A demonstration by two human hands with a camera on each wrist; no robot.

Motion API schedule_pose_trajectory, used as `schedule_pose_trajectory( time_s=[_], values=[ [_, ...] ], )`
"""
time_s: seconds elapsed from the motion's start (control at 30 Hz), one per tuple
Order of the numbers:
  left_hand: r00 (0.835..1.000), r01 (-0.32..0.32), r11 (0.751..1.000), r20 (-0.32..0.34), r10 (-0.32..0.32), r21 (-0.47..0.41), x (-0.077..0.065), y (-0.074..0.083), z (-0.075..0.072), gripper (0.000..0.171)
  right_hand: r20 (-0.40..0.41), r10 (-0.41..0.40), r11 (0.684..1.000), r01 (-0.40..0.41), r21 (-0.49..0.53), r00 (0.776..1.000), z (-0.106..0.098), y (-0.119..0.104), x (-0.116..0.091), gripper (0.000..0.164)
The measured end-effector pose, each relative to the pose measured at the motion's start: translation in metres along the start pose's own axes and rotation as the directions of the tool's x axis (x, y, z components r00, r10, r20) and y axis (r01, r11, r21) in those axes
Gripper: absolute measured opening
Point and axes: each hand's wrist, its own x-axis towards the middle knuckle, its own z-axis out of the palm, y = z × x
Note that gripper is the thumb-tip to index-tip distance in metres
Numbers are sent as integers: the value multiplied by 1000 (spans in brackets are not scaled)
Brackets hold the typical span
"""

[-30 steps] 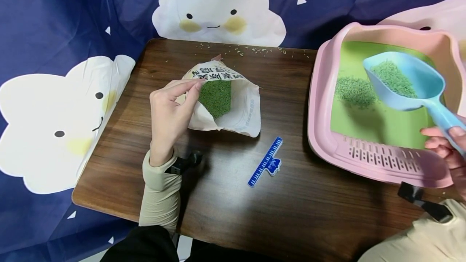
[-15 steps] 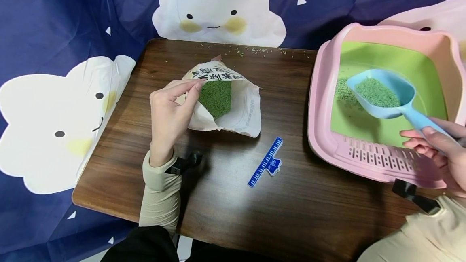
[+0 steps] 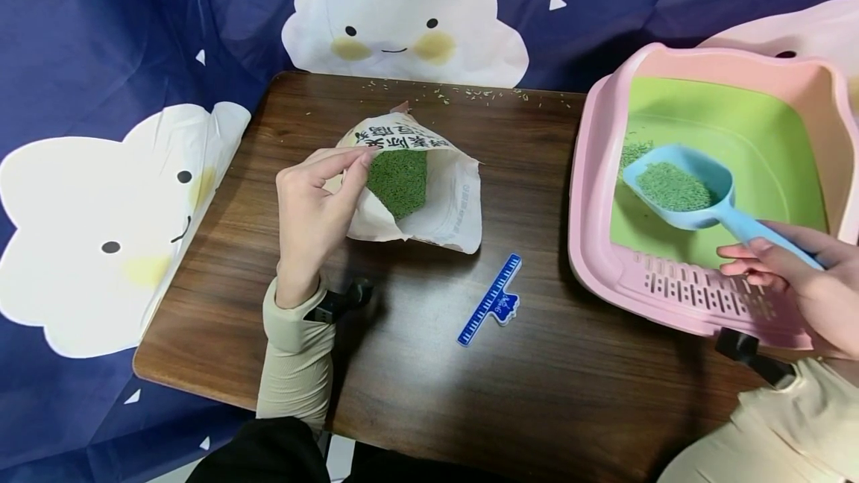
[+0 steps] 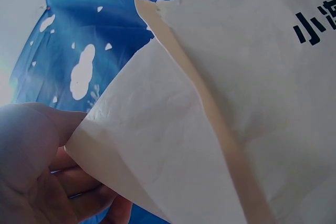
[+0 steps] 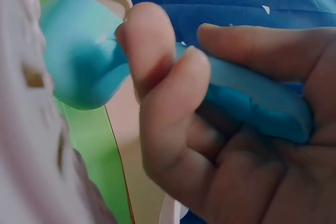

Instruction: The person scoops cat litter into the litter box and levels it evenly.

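My left hand point(image 3: 315, 207) pinches the torn edge of a white paper bag point(image 3: 451, 203) between thumb and fingers. Green pellets point(image 3: 400, 183) of litter show inside the bag's open mouth. In the left wrist view the thumb and fingers grip one corner of the bag point(image 4: 152, 124). At the right, my right hand point(image 3: 805, 278) holds a light blue scoop point(image 3: 721, 188) by its handle. The scoop carries a heap of green pellets point(image 3: 674, 186) over a pink litter box point(image 3: 582, 192). In the right wrist view, fingers wrap the scoop's handle point(image 5: 247, 82).
A small pile of pellets point(image 3: 634, 151) lies on the box's green floor, partly hidden by the scoop. A blue and white ruler-shaped clip point(image 3: 490, 300) lies on the brown table point(image 3: 416, 364). Loose pellets point(image 3: 470, 94) are scattered along the far edge.
My right hand has moved the loaded scoop left and down, toward the pile in the litter box. My left hand and the bag have stayed put.
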Motion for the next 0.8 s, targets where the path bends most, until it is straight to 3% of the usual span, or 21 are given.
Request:
schedule_pose_trajectory(
  time_s=[0.23,0.53,0.8],
  values=[
    [1000,2,1000,3,-2,5,0,0,0,14,8,31,999,-30,-34,999,3,0,1,39],
    [1000,0,1000,3,0,1,-1,-1,0,14,3,89,971,-86,-225,996,6,-7,3,41],
    [1000,-3,1000,2,3,-1,0,-1,-1,14,-67,105,858,-125,-498,992,6,-10,1,42]
  ],
)
